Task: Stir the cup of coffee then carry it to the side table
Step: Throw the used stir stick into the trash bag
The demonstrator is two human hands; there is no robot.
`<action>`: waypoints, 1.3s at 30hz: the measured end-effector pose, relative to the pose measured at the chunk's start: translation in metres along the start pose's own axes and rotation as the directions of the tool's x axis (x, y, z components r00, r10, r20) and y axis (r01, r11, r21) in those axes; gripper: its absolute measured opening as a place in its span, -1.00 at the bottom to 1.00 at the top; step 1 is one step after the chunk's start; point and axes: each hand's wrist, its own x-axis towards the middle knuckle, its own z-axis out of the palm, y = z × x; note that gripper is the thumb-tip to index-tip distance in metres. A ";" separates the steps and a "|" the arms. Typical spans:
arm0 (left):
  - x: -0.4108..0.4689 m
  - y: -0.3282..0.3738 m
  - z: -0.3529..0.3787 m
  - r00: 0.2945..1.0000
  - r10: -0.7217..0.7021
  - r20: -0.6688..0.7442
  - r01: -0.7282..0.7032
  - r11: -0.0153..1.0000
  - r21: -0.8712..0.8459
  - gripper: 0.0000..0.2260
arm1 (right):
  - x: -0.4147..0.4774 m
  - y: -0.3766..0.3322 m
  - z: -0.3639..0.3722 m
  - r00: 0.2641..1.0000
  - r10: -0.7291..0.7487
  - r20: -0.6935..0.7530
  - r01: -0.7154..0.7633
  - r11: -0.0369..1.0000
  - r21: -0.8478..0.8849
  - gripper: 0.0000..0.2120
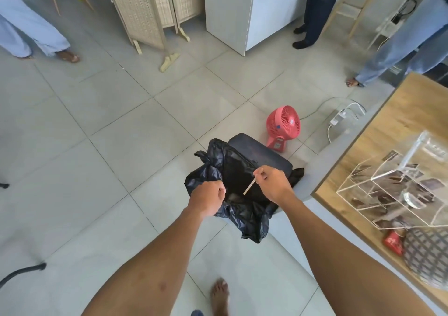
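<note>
Pull the crinkled black plastic bin bag (232, 170) wide at its mouth; your left hand (208, 198) clenches its near rim; your right hand (271, 182), over that mouth, pinches the thin pale wooden stir stick (249, 187), long axis slanting, free end down-left into the bag; release squarely over the opening; no coffee cup shows.

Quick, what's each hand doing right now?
Left hand: closed, gripping the edge of the black bin bag.
Right hand: pinching a thin wooden stir stick over the bag.
</note>
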 end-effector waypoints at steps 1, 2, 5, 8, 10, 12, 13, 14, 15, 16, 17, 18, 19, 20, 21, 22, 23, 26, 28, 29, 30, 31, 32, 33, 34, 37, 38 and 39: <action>0.000 0.000 0.001 1.000 -0.003 -0.005 0.003 1.000 -0.004 -0.76 | 0.001 0.001 0.002 1.000 0.015 0.012 -0.016 0.999 0.028 -0.85; 0.000 0.000 0.002 1.000 -0.007 -0.007 0.007 1.000 -0.007 -0.76 | 0.000 0.003 0.004 0.999 0.035 0.031 -0.037 0.998 0.055 -0.86; -0.004 -0.004 0.007 1.000 -0.021 0.012 0.022 1.000 -0.006 -0.76 | -0.004 0.010 0.010 0.995 0.076 0.070 -0.081 0.995 0.063 -0.77; -0.009 -0.009 0.011 0.998 -0.040 0.049 0.040 0.999 0.003 -0.79 | -0.009 0.015 0.012 0.992 0.108 0.073 -0.113 0.990 0.081 -0.78; -0.010 -0.010 0.012 0.998 -0.041 0.057 0.041 0.999 0.008 -0.80 | -0.013 0.014 0.009 0.992 0.110 0.067 -0.115 0.990 0.077 -0.83; -0.010 -0.007 0.012 0.998 -0.033 0.060 0.033 0.999 0.006 -0.80 | -0.019 0.012 0.005 0.993 0.101 0.055 -0.103 0.994 0.039 -0.80; -0.011 -0.003 0.011 0.998 -0.026 0.060 0.026 1.000 0.008 -0.79 | -0.022 0.010 0.003 0.994 0.100 0.048 -0.101 0.994 0.027 -0.77; -0.011 0.001 0.010 0.998 -0.021 0.058 0.020 1.000 0.007 -0.79 | -0.024 0.009 0.001 0.994 0.096 0.044 -0.098 0.995 0.022 -0.75; -0.011 0.005 0.009 0.998 -0.010 0.054 0.010 1.000 0.000 -0.78 | -0.027 0.008 -0.001 0.995 0.095 0.042 -0.096 0.995 0.018 -0.74; -0.011 0.010 0.007 0.999 0.002 0.048 -0.002 1.000 -0.008 -0.76 | -0.030 0.006 -0.004 0.995 0.091 0.039 -0.091 0.996 0.013 -0.72; -0.010 0.015 0.005 0.999 0.018 0.034 -0.018 1.000 -0.013 -0.74 | -0.032 0.005 -0.006 0.996 0.088 0.035 -0.088 0.996 0.013 -0.70; -0.011 0.022 0.002 0.999 0.035 0.019 -0.035 0.999 -0.017 -0.72 | -0.036 0.003 -0.009 0.996 0.080 0.027 -0.080 0.997 0.018 -0.69; -0.011 0.027 -0.001 0.999 0.052 0.004 -0.052 0.998 -0.019 -0.70 | -0.039 0.002 -0.011 0.997 0.074 0.022 -0.075 0.997 0.030 -0.68; -0.012 0.033 -0.004 0.998 0.063 -0.007 -0.063 0.998 -0.017 -0.68 | -0.042 0.000 -0.013 0.998 0.062 0.012 -0.062 0.997 0.041 -0.67; -0.013 0.039 -0.008 0.997 0.075 -0.020 -0.075 0.997 -0.005 -0.68 | -0.048 -0.003 -0.015 0.999 0.051 -0.001 -0.051 0.998 0.048 -0.66; -0.017 0.045 -0.012 0.996 0.080 -0.037 -0.080 0.997 0.008 -0.69 | -0.055 -0.005 -0.018 0.999 0.034 -0.017 -0.033 0.998 0.049 -0.65; -0.021 0.050 -0.015 0.995 0.086 -0.056 -0.085 0.996 0.010 -0.70 | -0.062 -0.007 -0.020 0.999 0.021 -0.032 -0.020 0.999 0.045 -0.63; -0.035 0.064 -0.023 0.990 0.111 -0.090 -0.110 0.994 0.012 -0.67 | -0.084 -0.010 -0.026 0.997 -0.022 -0.077 0.024 0.999 0.026 -0.56; -0.045 0.074 -0.028 0.986 0.127 -0.104 -0.126 0.992 0.023 -0.65 | -0.098 -0.010 -0.030 0.995 -0.037 -0.098 0.040 0.999 0.032 -0.52; -0.051 0.079 -0.029 0.984 0.134 -0.114 -0.131 0.991 0.033 -0.66 | -0.106 -0.009 -0.031 0.993 -0.040 -0.107 0.044 0.998 0.035 -0.51; -0.058 0.086 -0.031 0.983 0.138 -0.117 -0.134 0.990 0.038 -0.69 | -0.116 -0.007 -0.034 0.992 -0.049 -0.118 0.053 0.998 0.037 -0.50; -0.065 0.092 -0.031 0.982 0.147 -0.120 -0.142 0.989 0.047 -0.73 | -0.127 -0.004 -0.036 0.990 -0.058 -0.127 0.064 0.997 0.040 -0.50; -0.072 0.099 -0.031 0.980 0.160 -0.121 -0.154 0.986 0.058 -0.76 | -0.138 0.001 -0.039 0.989 -0.065 -0.135 0.072 0.997 0.043 -0.51; -0.080 0.105 -0.030 0.977 0.175 -0.124 -0.167 0.984 0.066 -0.77 | -0.148 0.006 -0.043 0.987 -0.068 -0.143 0.075 0.996 0.042 -0.52; -0.086 0.111 -0.027 0.974 0.188 -0.126 -0.180 0.981 0.076 -0.78 | -0.158 0.011 -0.046 0.986 -0.070 -0.150 0.076 0.996 0.039 -0.54; -0.111 0.136 -0.017 0.961 0.242 -0.134 -0.229 0.968 0.102 -0.81 | -0.191 0.033 -0.056 0.981 -0.050 -0.185 0.066 0.995 0.079 -0.54; -0.121 0.145 -0.011 0.957 0.256 -0.134 -0.244 0.964 0.102 -0.83 | -0.204 0.042 -0.060 0.980 -0.043 -0.196 0.062 0.993 0.095 -0.53; -0.129 0.153 -0.006 0.956 0.264 -0.130 -0.252 0.962 0.103 -0.84 | -0.215 0.050 -0.063 0.978 -0.035 -0.203 0.058 0.992 0.108 -0.53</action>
